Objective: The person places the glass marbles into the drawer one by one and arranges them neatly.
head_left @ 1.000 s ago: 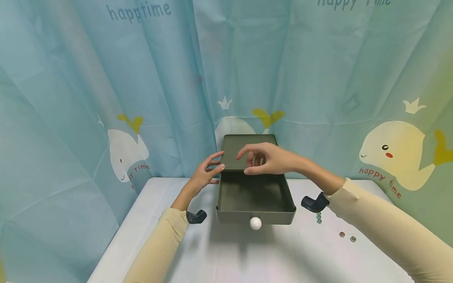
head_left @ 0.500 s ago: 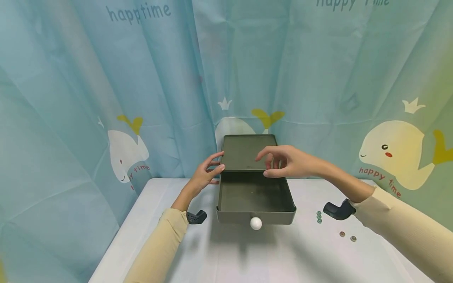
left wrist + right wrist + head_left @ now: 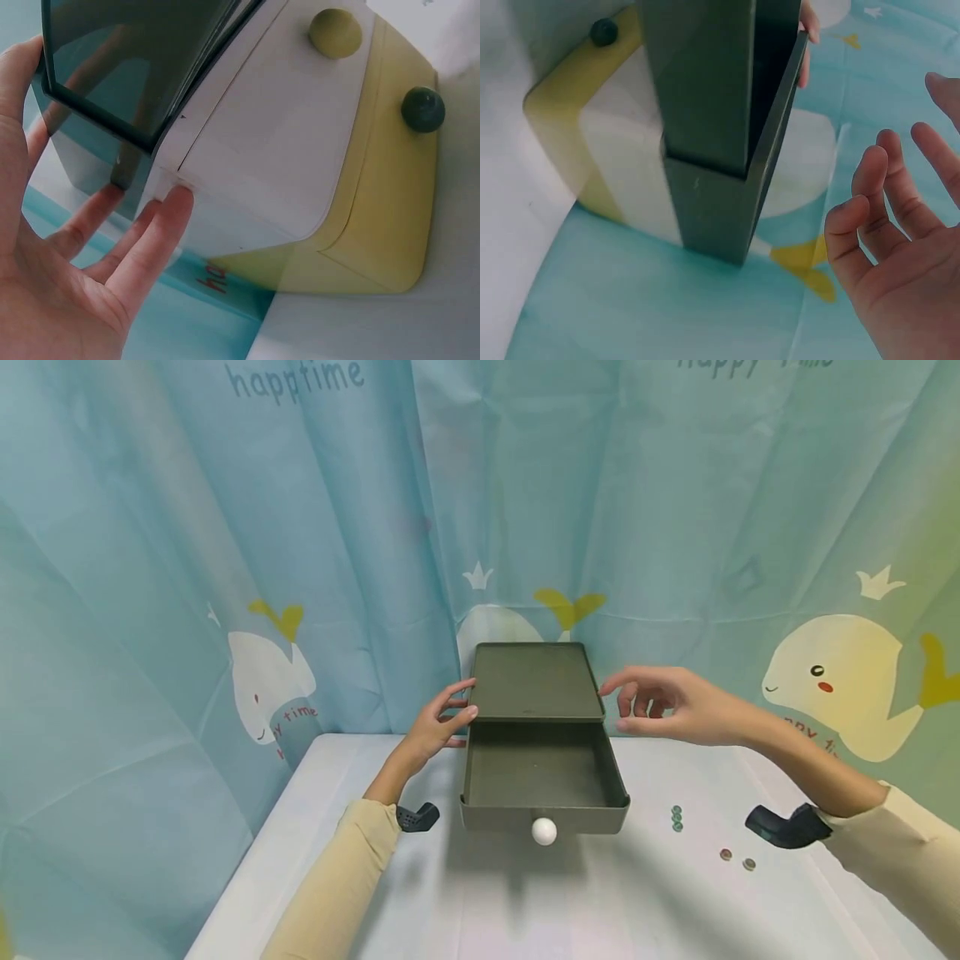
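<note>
A small drawer cabinet (image 3: 536, 681) stands against the curtain, its dark green top drawer (image 3: 543, 820) pulled out toward me. A white knob (image 3: 544, 832) is on that drawer's front. Below it, the left wrist view shows a white drawer (image 3: 277, 120) with a yellow knob and a yellow drawer (image 3: 394, 165) with a dark green knob. My left hand (image 3: 433, 727) rests spread against the cabinet's left side, fingertips on the white tier. To the right of the cabinet hovers my right hand (image 3: 678, 706), fingers loosely bent, holding nothing.
Several small green round pieces (image 3: 677, 818) lie in a row on the white table (image 3: 525, 910), right of the drawer. Two small reddish-brown round pieces (image 3: 726, 855) lie farther right. A patterned curtain (image 3: 675, 527) hangs behind and to the sides.
My right hand has moved right, from over the cabinet top and drawer to beside the cabinet's right edge. The left hand and the pulled-out drawer have stayed put.
</note>
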A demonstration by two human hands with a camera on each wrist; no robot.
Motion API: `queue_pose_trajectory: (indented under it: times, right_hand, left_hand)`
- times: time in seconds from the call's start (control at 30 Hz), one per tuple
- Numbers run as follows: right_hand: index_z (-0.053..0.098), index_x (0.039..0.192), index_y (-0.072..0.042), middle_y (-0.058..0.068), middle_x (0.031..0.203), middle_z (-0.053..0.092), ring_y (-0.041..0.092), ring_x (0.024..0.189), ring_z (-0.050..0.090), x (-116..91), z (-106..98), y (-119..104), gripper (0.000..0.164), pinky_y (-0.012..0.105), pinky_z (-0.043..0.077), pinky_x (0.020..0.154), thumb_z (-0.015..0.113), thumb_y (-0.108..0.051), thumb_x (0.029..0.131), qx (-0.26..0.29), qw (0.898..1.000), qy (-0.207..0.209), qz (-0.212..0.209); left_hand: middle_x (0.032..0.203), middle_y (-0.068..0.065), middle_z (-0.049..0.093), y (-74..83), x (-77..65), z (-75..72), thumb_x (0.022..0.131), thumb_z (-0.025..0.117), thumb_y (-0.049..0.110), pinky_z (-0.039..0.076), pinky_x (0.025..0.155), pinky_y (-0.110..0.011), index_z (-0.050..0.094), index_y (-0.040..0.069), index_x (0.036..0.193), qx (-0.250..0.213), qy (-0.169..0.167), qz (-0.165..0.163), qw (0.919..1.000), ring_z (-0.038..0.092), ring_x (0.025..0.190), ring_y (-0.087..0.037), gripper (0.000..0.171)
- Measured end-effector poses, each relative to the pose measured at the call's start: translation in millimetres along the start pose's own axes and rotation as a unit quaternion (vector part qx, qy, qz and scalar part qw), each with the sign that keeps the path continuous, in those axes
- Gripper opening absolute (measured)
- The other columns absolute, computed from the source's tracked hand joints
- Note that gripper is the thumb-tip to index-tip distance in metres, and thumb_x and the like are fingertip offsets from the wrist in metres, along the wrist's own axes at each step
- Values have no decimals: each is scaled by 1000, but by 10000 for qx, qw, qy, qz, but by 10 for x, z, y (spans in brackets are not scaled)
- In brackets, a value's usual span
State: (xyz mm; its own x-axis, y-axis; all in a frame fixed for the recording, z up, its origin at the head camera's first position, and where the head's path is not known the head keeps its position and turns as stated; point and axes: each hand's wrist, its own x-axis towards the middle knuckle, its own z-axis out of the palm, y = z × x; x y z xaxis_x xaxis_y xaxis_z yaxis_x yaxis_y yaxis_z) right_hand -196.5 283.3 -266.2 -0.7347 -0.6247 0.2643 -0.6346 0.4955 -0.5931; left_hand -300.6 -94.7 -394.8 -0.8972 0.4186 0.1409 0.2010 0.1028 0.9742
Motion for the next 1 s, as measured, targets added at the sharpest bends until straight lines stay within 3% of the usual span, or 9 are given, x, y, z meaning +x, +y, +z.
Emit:
queue_pose_trajectory:
  times: [0.47,0.87,1.0]
  right_hand:
    - [64,128,-20,-4,91,65,14,71,65,-420,11,312,36,29,56,65,75,-9,95,-54,9994,281,188]
    - [64,128,-16,2,92,65,15,69,64,-703,77,642,37,27,51,60,74,-6,95,82,9963,620,590]
    - [63,129,-14,7,95,65,16,71,64,-751,121,795,36,28,51,59,73,-4,95,269,9963,559,596]
  left_hand:
    - [151,-18,43,-9,31,-10,103,64,32,57,92,-55,45,34,155,70,-31,39,10000,54,132,-37,55]
    - [151,-17,43,8,44,-8,103,63,32,57,92,-53,45,35,155,58,-48,23,10000,54,133,-36,55]
    - [151,-17,43,0,38,-13,104,63,30,57,91,-54,45,34,155,10,-26,-1,10000,54,132,-36,55]
